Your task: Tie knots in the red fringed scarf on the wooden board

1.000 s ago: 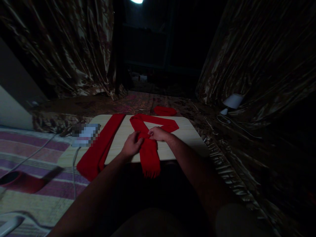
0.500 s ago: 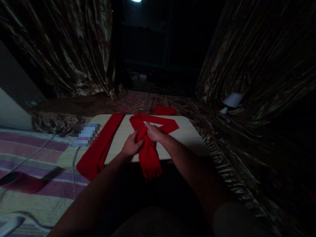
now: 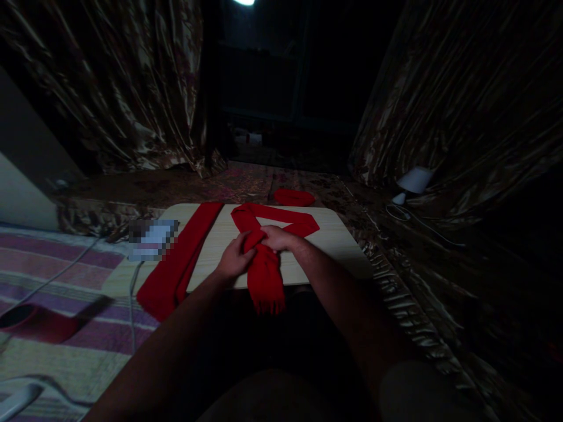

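A red fringed scarf (image 3: 265, 275) lies looped on a small light wooden table (image 3: 341, 252), its fringe hanging over the near edge. My left hand (image 3: 234, 258) grips the crossing part of the scarf from the left, thumb on top. From the right, my right hand (image 3: 277, 238) pinches the same crossing, its fingertips partly hidden in the cloth. Behind my hands the scarf's loop bends to a point at the right. To the left, a folded red cloth strip (image 3: 187, 258) stretches across the table and hangs off its front edge.
A pixelated object (image 3: 153, 240) with a cable sits at the table's left. Beyond the far edge lies a folded red cloth (image 3: 294, 197). A small white lamp (image 3: 414, 180) stands at the right. A red cup (image 3: 39, 323) lies on the striped cover at left.
My right hand has shifted slightly down and toward me along the crossing. The fringe end has drawn up a little. My left hand stays nearly still.
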Demonstrator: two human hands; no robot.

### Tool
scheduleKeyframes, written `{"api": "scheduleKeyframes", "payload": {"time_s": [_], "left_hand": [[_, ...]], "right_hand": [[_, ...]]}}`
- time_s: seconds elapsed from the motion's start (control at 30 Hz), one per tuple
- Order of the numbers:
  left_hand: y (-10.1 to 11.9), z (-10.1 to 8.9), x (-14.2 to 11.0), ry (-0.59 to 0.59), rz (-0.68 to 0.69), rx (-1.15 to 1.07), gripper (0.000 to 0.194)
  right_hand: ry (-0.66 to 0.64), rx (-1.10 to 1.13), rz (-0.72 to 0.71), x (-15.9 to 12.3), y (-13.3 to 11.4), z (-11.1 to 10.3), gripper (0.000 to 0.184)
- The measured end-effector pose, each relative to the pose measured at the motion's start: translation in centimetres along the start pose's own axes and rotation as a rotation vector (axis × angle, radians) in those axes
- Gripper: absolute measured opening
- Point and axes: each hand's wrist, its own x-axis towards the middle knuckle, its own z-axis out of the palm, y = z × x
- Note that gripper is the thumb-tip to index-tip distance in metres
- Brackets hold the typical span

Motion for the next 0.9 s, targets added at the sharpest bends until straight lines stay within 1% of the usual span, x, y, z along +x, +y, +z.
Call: {"api": "scheduleKeyframes", "payload": {"time_s": [0.1, 0.17, 0.23, 0.27, 0.3, 0.33, 0.37, 0.43, 0.47, 0.5, 0.53, 0.6, 0.67, 0.7, 0.8, 0.9], "left_hand": [[0.1, -0.2, 0.1, -0.028, -0.020, -0.017, 0.058], [0.1, -0.2, 0.1, -0.028, -0.030, -0.030, 0.055], [0.1, -0.2, 0.1, -0.026, -0.037, -0.038, 0.055], [0.0, -0.2, 0.1, -0.026, -0.042, -0.038, 0.055], [0.0, -0.1, 0.1, -0.026, -0.045, -0.038, 0.055], [0.0, -0.1, 0.1, -0.026, -0.047, -0.039, 0.056], [0.0, 0.0, 0.1, -0.027, -0.047, -0.040, 0.056], [-0.1, 0.1, 0.1, -0.028, -0.038, -0.047, 0.058], [-0.2, 0.1, 0.0, -0.028, -0.031, -0.053, 0.058], [-0.2, 0.1, 0.0, -0.026, -0.025, -0.058, 0.059], [-0.2, 0.1, 0.0, -0.023, -0.021, -0.062, 0.059], [-0.2, 0.1, 0.0, -0.019, -0.018, -0.066, 0.058], [-0.1, 0.0, 0.0, -0.017, -0.023, -0.066, 0.057], [0.0, -0.1, 0.0, -0.018, -0.026, -0.067, 0.056], [0.2, -0.3, 0.1, -0.016, -0.031, -0.085, 0.056], [0.2, -0.3, 0.2, -0.022, -0.025, -0.113, 0.056]], "right_hand": [[0.088, -0.068, 0.069, 0.1, -0.6, 0.6, 0.028], [0.192, -0.110, 0.109, 0.4, -0.8, 0.8, 0.031], [0.303, -0.161, 0.095, 0.7, -0.8, 0.9, 0.031], [0.333, -0.182, 0.065, 0.9, -0.6, 0.8, 0.030], [0.328, -0.193, 0.030, 0.9, -0.5, 0.7, 0.028], [0.281, -0.192, 0.000, 1.0, -0.3, 0.5, 0.025], [0.199, -0.181, -0.018, 0.9, -0.1, 0.2, 0.021], [0.015, -0.155, -0.012, 0.7, 0.1, -0.4, 0.016], [-0.048, -0.144, -0.001, 0.6, 0.2, -0.7, 0.015], [-0.079, -0.133, 0.000, 0.5, 0.2, -0.9, 0.015], [-0.077, -0.125, -0.018, 0.4, 0.2, -0.9, 0.015], [-0.002, -0.131, -0.088, 0.3, 0.1, -0.8, 0.019], [0.108, -0.178, -0.122, 0.4, -0.3, -0.4, 0.025], [0.161, -0.207, -0.107, 0.5, -0.5, -0.1, 0.029], [0.282, -0.242, 0.006, 0.9, -1.2, 0.5, 0.038], [0.357, -0.171, 0.086, 1.2, -1.4, 0.6, 0.035]]}}
